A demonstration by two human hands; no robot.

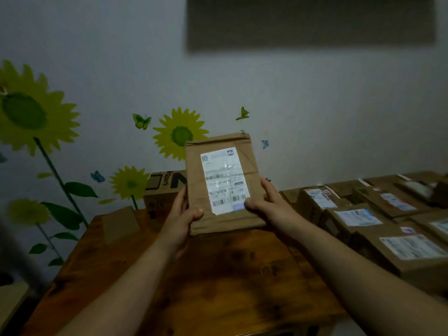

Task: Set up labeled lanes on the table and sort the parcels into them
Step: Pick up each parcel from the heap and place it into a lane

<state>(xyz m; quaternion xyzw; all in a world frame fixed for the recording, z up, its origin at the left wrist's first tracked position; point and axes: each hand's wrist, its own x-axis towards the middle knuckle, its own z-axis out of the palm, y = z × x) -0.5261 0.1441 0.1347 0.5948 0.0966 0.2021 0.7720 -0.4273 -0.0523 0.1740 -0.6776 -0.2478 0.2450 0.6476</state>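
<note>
Head view: both hands hold 1 flat brown paper parcel (221, 183) upright above the far part of the wooden table (218, 282), clear of its surface, with the white shipping label (224, 180) facing the camera. The left hand (184, 214) grips the lower left edge, thumb on the front and fingers hidden behind. The right hand (264, 202) grips the lower right edge, its thumb resting on the label's bottom corner.

To the right, a crowd of labelled cardboard parcels (363, 219) sits close together, presumably still unsorted. Behind the held parcel a larger printed box (164, 187) stands against the wall, and a small blank cardboard piece (120, 224) stands on the table to its left; whether that marks a lane cannot be told, and no lane text is readable.

The step in hand looks like reading the address. The room is dim and the label glossy, so tilting the parcel off the glare would help, as would sliding the right thumb off the label. Keeping 2 hands on the soft packet until it lies flat in its lane should prevent it from sagging.
</note>
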